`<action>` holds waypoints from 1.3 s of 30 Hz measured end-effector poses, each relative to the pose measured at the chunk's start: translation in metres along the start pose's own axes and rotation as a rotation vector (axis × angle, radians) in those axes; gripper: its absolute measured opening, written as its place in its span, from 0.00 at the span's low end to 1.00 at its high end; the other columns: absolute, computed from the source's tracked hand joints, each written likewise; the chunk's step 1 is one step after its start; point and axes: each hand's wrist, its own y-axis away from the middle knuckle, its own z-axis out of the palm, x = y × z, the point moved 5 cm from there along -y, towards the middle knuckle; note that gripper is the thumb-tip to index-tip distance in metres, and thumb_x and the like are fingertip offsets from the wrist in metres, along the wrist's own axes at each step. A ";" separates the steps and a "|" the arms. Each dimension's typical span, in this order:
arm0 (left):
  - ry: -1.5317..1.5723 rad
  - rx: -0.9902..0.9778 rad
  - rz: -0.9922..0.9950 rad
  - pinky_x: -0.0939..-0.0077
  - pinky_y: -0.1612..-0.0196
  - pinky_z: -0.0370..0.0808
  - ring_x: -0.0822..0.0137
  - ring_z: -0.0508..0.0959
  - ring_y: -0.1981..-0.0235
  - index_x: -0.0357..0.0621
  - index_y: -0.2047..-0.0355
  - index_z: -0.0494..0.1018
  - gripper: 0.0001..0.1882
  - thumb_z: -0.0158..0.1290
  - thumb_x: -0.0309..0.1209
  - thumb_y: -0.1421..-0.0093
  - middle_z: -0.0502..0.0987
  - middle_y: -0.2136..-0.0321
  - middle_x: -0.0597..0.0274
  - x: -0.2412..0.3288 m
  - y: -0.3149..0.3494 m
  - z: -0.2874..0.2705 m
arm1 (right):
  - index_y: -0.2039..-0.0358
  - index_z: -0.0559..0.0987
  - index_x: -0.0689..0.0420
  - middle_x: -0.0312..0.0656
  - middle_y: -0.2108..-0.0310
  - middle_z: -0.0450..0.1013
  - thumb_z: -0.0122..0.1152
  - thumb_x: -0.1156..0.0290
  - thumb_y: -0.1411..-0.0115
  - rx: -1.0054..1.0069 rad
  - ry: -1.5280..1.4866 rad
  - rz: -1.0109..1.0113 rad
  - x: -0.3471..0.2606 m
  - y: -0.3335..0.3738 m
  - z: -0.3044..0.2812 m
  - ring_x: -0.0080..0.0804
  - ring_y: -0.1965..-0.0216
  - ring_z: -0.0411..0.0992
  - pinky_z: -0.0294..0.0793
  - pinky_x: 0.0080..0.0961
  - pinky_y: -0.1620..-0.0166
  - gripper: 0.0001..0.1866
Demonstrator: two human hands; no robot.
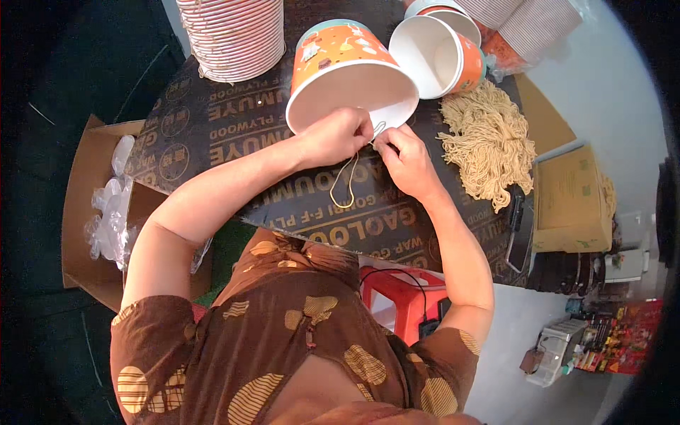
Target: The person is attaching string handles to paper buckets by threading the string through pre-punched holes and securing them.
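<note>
String (343,206) hung in a loop, pinched narrowly by the fingers of the left hand (336,134) and right hand (412,164) at the rim of the orange tub (352,78) tipped on the bench (297,212). A slack pinch could have let the string slip free.

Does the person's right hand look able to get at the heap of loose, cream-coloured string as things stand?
Probably yes: nothing visible blocks the way from the right hand to the heap, though that hand's fingers seem to pinch a thin cream cord.
</note>
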 end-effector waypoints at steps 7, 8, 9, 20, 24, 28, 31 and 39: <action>-0.241 0.146 0.170 0.62 0.65 0.74 0.51 0.79 0.69 0.36 0.71 0.73 0.03 0.55 0.21 0.48 0.77 0.73 0.49 0.009 0.004 0.009 | 0.70 0.75 0.64 0.52 0.69 0.72 0.57 0.79 0.44 0.028 -0.071 0.134 -0.001 -0.001 0.001 0.48 0.66 0.73 0.72 0.36 0.61 0.03; -0.265 0.163 0.184 0.61 0.65 0.74 0.49 0.78 0.68 0.36 0.71 0.73 0.03 0.55 0.21 0.48 0.77 0.73 0.48 0.010 0.005 0.009 | 0.69 0.75 0.64 0.51 0.71 0.73 0.57 0.79 0.44 0.043 -0.053 0.122 -0.001 0.000 0.001 0.46 0.68 0.74 0.72 0.35 0.63 0.03; -0.265 0.163 0.184 0.61 0.65 0.74 0.49 0.78 0.68 0.36 0.71 0.73 0.03 0.55 0.21 0.48 0.77 0.73 0.48 0.009 0.004 0.009 | 0.69 0.75 0.64 0.51 0.71 0.73 0.57 0.79 0.44 0.043 -0.053 0.121 -0.002 -0.001 0.000 0.46 0.68 0.74 0.72 0.35 0.63 0.03; -0.195 0.137 0.193 0.63 0.66 0.74 0.52 0.78 0.70 0.35 0.73 0.72 0.03 0.54 0.20 0.49 0.76 0.74 0.49 0.007 0.001 0.007 | 0.67 0.76 0.61 0.51 0.82 0.72 0.57 0.75 0.43 0.139 0.046 0.200 0.006 0.001 -0.001 0.48 0.78 0.75 0.71 0.35 0.73 0.04; -0.176 0.095 0.151 0.64 0.67 0.74 0.54 0.78 0.71 0.35 0.72 0.72 0.03 0.54 0.20 0.49 0.76 0.75 0.50 0.007 0.000 0.004 | 0.71 0.76 0.63 0.48 0.83 0.72 0.57 0.75 0.43 0.120 -0.108 0.259 0.007 0.002 -0.005 0.36 0.81 0.73 0.70 0.33 0.74 0.04; -0.130 0.073 0.087 0.65 0.67 0.74 0.57 0.78 0.72 0.35 0.72 0.72 0.04 0.53 0.19 0.49 0.76 0.75 0.51 0.002 -0.002 0.004 | 0.74 0.75 0.66 0.40 0.84 0.71 0.55 0.76 0.42 0.051 -0.252 0.337 0.013 0.004 -0.007 0.23 0.83 0.68 0.68 0.27 0.77 0.06; -0.125 0.064 0.076 0.65 0.67 0.74 0.57 0.78 0.72 0.34 0.71 0.72 0.04 0.53 0.19 0.49 0.76 0.75 0.51 0.001 -0.002 0.004 | 0.76 0.75 0.65 0.36 0.83 0.70 0.53 0.76 0.41 0.027 -0.459 0.510 0.010 0.007 -0.007 0.19 0.85 0.66 0.65 0.21 0.81 0.08; -0.295 0.108 0.211 0.58 0.63 0.75 0.46 0.79 0.66 0.32 0.70 0.72 0.06 0.50 0.19 0.51 0.76 0.70 0.44 0.011 0.002 0.008 | 0.71 0.73 0.62 0.35 0.82 0.70 0.50 0.74 0.38 0.003 -0.549 0.641 0.009 0.011 -0.006 0.16 0.87 0.62 0.59 0.17 0.86 0.07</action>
